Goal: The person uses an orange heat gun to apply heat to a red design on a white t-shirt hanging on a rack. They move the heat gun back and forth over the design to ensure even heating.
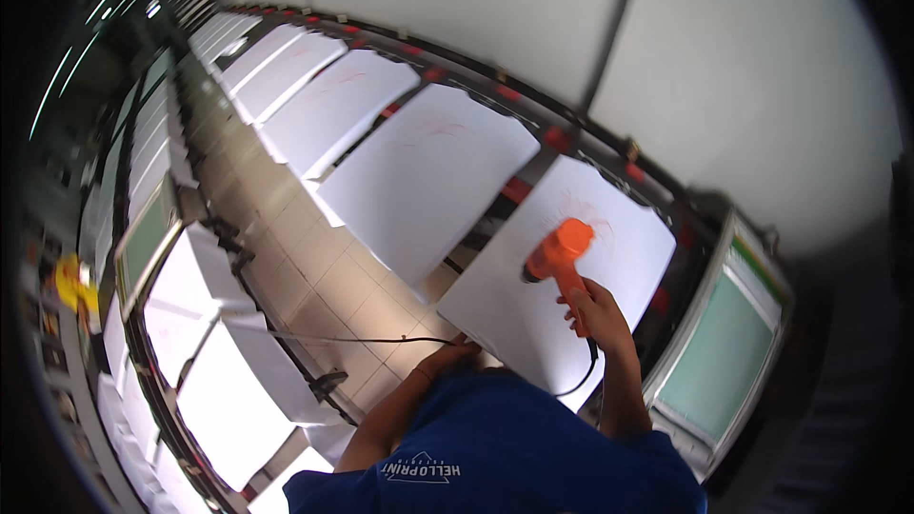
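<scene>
My right hand (600, 309) is wrapped round the handle of an orange heat gun (569, 252). Its dark nozzle points left, above a white fabric piece (514, 295) laid flat on a board and bearing a faint red print. A black cord (581, 383) hangs from the handle and passes behind my blue shirt. My left hand (461, 350) is low at that board's near left edge, where a dark cable (362, 339) stretched from the left reaches it. Its fingers appear closed round the cable, though they are partly hidden.
More white fabric pieces (428, 171) lie on a long row of boards along the wall. A framed printing screen (719, 352) leans at the right. Across the tiled floor (324, 276) runs another row with white pieces (233, 385) and a second screen (148, 238).
</scene>
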A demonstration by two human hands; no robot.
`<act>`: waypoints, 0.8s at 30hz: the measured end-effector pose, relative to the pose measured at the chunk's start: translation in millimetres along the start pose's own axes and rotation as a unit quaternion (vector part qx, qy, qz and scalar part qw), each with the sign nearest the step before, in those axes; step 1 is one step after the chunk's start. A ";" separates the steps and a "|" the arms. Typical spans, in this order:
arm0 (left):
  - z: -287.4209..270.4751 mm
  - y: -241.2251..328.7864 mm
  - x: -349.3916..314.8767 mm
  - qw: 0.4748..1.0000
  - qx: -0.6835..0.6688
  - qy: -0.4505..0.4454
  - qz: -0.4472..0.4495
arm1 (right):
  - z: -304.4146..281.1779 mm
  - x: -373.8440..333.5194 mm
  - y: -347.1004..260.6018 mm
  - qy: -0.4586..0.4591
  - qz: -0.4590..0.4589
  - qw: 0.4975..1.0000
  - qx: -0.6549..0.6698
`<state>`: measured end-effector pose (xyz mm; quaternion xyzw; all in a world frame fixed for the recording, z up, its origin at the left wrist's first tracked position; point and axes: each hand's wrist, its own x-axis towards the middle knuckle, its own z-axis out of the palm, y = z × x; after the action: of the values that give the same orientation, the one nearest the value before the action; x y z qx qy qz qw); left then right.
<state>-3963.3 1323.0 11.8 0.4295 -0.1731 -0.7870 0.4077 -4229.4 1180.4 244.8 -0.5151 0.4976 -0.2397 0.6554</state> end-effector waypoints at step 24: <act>-98.1 -172.8 -58.7 0.782 0.353 0.356 0.370 | 85.5 -0.3 -7.4 -0.125 -0.016 0.987 -0.103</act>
<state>-3950.8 1482.0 -120.5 0.6959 -0.4272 -0.2504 0.5201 -4151.1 1215.4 249.5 -0.6133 0.4257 -0.1318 0.6521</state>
